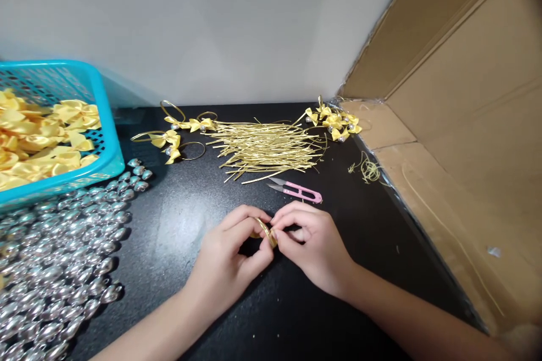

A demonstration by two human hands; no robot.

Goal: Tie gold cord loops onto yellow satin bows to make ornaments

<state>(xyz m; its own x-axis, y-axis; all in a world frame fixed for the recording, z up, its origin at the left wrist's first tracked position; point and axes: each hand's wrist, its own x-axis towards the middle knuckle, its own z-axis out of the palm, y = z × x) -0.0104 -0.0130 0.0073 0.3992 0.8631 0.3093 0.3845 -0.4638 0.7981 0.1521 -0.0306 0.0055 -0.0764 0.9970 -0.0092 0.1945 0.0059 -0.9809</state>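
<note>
Both hands' fingers [262, 220] pinch thin shiny gold cord [266, 231].

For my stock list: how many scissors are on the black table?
1. The pink thread snips lie on the black table, just beyond both hands and in front of the pile of gold cords. Others could be hidden under the piles.
</note>
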